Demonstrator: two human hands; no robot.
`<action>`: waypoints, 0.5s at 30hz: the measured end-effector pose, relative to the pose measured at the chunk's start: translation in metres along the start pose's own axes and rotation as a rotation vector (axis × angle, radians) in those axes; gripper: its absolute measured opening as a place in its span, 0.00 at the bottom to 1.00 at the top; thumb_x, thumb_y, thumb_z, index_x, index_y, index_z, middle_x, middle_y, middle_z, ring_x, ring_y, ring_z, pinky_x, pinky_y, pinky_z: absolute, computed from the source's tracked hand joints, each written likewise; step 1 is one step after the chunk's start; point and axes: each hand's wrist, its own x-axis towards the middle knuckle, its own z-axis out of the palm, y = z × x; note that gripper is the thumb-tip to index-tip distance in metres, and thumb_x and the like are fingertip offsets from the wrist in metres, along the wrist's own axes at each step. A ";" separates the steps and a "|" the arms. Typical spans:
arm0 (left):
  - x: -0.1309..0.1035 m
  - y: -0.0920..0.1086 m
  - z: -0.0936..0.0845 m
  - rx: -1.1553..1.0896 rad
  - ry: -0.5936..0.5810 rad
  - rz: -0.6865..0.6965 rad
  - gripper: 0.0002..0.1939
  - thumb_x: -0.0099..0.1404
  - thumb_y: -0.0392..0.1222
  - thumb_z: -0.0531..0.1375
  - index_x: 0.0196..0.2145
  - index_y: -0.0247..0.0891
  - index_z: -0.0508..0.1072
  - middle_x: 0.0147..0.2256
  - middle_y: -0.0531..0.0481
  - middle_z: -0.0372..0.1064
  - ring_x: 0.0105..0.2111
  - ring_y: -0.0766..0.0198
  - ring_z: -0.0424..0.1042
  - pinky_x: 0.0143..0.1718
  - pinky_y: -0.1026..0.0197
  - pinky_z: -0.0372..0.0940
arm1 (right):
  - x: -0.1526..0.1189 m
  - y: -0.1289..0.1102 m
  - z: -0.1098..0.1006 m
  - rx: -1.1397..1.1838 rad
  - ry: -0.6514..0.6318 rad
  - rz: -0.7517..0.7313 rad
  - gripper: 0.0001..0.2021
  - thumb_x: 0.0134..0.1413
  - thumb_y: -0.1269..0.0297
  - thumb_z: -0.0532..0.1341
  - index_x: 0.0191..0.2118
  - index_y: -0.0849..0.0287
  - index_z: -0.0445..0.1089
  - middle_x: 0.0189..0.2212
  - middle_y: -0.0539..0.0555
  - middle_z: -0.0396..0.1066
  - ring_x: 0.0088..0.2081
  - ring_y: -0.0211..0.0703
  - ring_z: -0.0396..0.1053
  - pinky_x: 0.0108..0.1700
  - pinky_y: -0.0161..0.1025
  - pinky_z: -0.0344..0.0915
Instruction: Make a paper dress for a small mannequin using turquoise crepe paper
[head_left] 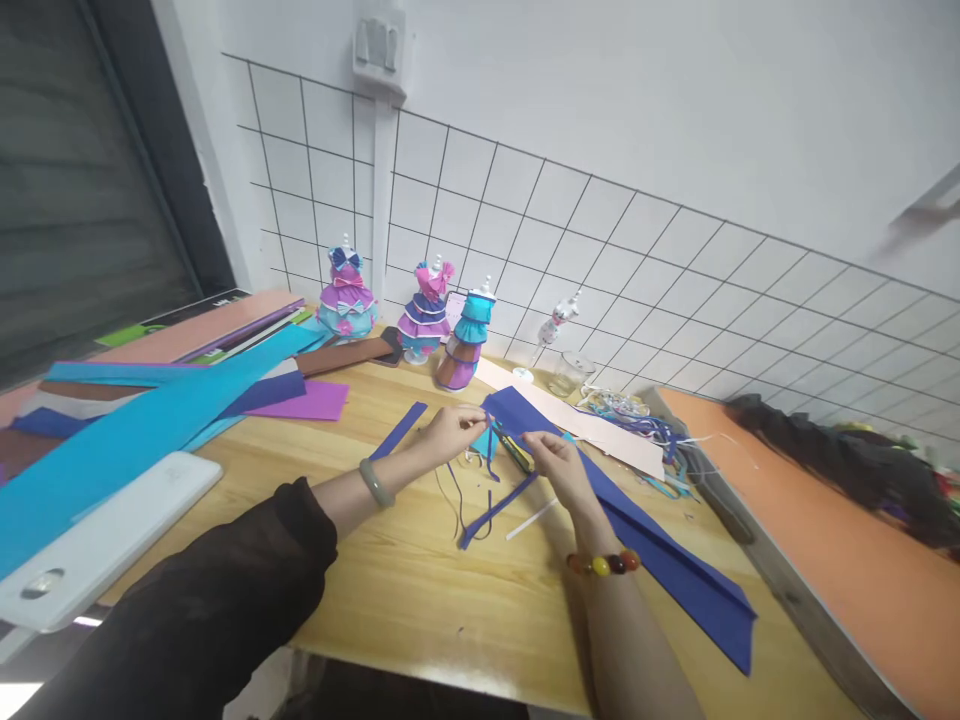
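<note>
My left hand [454, 432], with a jade-coloured bangle at the wrist, is closed in a pinch on a thin dark blue strip [491, 462] that hangs below the fingertips. To its right, my right hand [559, 462] is also pinched; what lies between its fingers is too small to make out. Between the hands a yellow and black utility knife [517, 453] lies on the table beside a small light blue piece [486, 440]. A long dark blue folded sheet [660, 550] runs behind and under my right hand. Narrow blue strips [495, 512] lie in front of the hands.
Small dress forms in ruffled dresses [346, 295] stand at the back, near a bare form [559, 320] and a glass [571, 373]. Coloured sheets [150, 430] and a white board [112, 535] lie left. Tangled scraps [630, 415] lie right, by an orange surface [810, 520].
</note>
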 end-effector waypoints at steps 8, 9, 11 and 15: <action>0.015 -0.012 -0.025 0.195 -0.149 -0.122 0.15 0.63 0.43 0.53 0.31 0.33 0.77 0.29 0.49 0.75 0.31 0.63 0.72 0.34 0.64 0.63 | 0.003 0.014 -0.027 -0.170 0.099 -0.068 0.22 0.50 0.44 0.61 0.37 0.61 0.75 0.30 0.55 0.74 0.31 0.43 0.68 0.33 0.40 0.63; 0.016 -0.013 -0.029 0.243 -0.190 -0.128 0.15 0.62 0.43 0.54 0.27 0.34 0.76 0.24 0.51 0.72 0.27 0.65 0.70 0.31 0.65 0.61 | 0.002 0.015 -0.023 -0.199 0.072 -0.076 0.21 0.50 0.45 0.61 0.38 0.61 0.75 0.30 0.56 0.74 0.31 0.43 0.68 0.33 0.40 0.63; 0.015 -0.014 -0.036 0.333 -0.279 -0.130 0.14 0.59 0.42 0.56 0.20 0.35 0.73 0.17 0.53 0.66 0.23 0.66 0.65 0.28 0.65 0.58 | -0.001 0.016 -0.009 -0.262 -0.003 -0.097 0.20 0.50 0.48 0.62 0.39 0.61 0.75 0.31 0.56 0.74 0.28 0.42 0.66 0.32 0.40 0.63; 0.011 -0.017 -0.038 0.468 -0.413 -0.081 0.06 0.53 0.37 0.60 0.20 0.38 0.72 0.22 0.51 0.70 0.27 0.63 0.68 0.32 0.65 0.60 | -0.012 0.015 0.023 -0.384 -0.187 -0.175 0.17 0.49 0.53 0.65 0.42 0.58 0.76 0.34 0.55 0.74 0.27 0.40 0.65 0.31 0.39 0.63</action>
